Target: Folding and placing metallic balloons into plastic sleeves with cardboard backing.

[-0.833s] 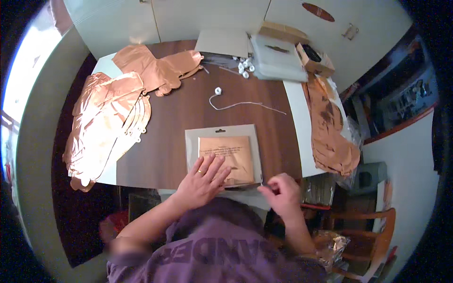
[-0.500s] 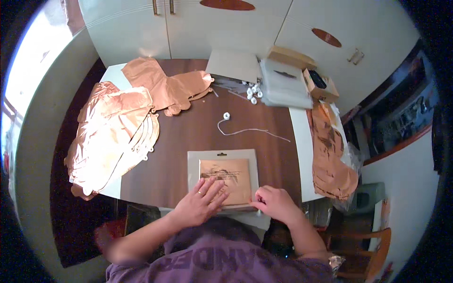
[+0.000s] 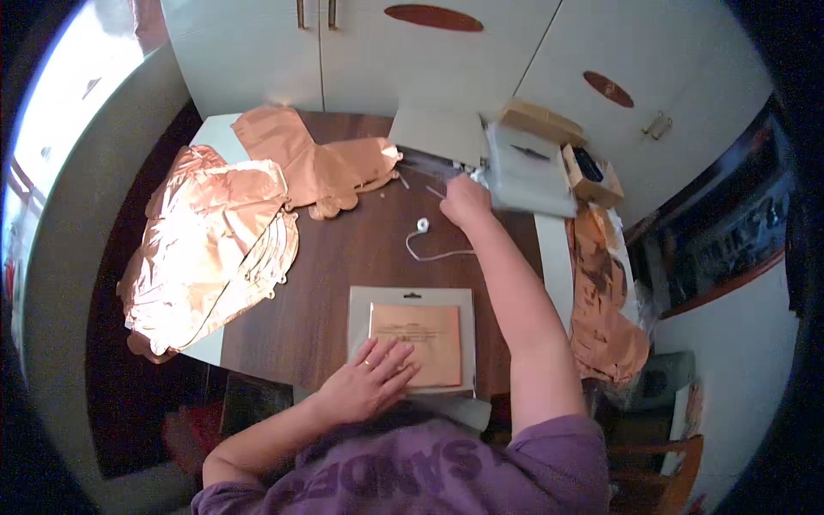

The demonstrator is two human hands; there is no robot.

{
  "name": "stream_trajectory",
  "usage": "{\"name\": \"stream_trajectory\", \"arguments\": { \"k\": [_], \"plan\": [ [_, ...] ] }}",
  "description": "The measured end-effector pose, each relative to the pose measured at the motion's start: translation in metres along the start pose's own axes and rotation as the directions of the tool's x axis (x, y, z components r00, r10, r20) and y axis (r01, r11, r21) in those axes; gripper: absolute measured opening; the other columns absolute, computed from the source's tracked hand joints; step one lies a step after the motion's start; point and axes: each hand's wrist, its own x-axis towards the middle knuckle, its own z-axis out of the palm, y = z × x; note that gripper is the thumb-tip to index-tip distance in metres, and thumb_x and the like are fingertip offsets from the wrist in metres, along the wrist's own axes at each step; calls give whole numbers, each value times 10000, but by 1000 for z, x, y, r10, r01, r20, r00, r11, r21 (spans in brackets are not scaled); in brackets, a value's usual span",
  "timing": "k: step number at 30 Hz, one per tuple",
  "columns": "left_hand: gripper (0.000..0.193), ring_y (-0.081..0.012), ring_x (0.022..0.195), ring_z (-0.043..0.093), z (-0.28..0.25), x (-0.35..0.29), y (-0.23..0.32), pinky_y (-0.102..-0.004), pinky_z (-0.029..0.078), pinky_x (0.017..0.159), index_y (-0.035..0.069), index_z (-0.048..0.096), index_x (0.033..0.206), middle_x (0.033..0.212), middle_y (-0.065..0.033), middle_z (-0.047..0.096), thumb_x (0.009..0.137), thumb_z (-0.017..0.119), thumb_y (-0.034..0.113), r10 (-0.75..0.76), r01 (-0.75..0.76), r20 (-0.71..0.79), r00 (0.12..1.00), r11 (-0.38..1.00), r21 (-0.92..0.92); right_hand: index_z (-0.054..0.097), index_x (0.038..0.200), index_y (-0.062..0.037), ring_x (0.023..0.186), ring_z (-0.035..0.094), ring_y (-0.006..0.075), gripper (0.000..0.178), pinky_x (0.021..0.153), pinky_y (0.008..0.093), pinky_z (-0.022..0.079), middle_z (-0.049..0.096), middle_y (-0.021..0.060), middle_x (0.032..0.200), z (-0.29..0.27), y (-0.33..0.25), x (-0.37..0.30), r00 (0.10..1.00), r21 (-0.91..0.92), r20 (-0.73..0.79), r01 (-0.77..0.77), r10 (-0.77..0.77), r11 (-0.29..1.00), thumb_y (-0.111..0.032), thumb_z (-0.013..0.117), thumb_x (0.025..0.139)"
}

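Pale cupboards fill the top of the frame, and below them stands a brown bench with white strips down its left and right sides. At the lower centre of the frame, by the near edge of the bench, lies a packet, flat, with a hanging slot at its top and an orange folded sheet showing inside. The left hand lies over the packet's lower left part, palm down; its grip is wide and loose, fingers straight and slightly parted, clasping nothing. The right hand is stretched to the upper centre, at some white rolls that it partly covers; its fingertips are hidden, so I cannot tell whether that grip holds anything. Between the two hands sits a single roll with a cord trailing rightward beneath the right forearm. Shiny copper shapes spread over the left of the frame. Clear bags and an open box stand at upper right, above an orange stack.
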Motion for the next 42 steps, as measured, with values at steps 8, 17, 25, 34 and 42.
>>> {"name": "stream_trajectory", "arguments": {
  "k": [8,17,25,34,42],
  "plan": [
    [507,-357,1361,361,-12,-4,2,-541,287,1096,76,527,1304,1377,-176,466,831,594,243,28,-27,-19,999,997,66,579,797,-51,656,624,251,120,625,353,516,626,102,740,-40,23,-174,960,459,-253,231,-123,858,-105,670,741],
    [317,-351,1230,495,7,19,16,-506,334,1083,29,585,1061,1263,-167,543,762,624,127,22,-38,-107,994,987,-157,577,848,-58,722,610,264,167,674,368,509,582,91,781,-16,18,-364,953,570,-209,300,-218,765,-54,691,726],
    [211,-277,1177,566,21,20,24,-471,381,1057,54,613,1002,1150,-93,627,802,679,58,-98,-4,-379,920,966,-260,569,880,-52,733,573,283,201,666,393,484,535,93,813,14,-14,-364,832,214,-480,420,-280,882,-39,689,719],
    [232,-291,1168,566,25,23,26,-493,374,1057,60,621,1012,1140,-97,623,795,699,81,-113,2,-378,919,960,-281,575,1010,-36,798,611,314,229,669,406,501,567,141,870,26,-14,-344,901,375,-420,63,109,925,-129,672,825],
    [245,-326,1173,572,23,20,26,-517,380,1059,51,650,966,1121,-109,646,759,755,128,-66,-3,-317,946,977,-211,615,1149,-57,808,604,284,431,681,370,503,574,127,898,-4,19,-341,974,455,-180,204,-135,867,-126,756,748]
  ]
}}
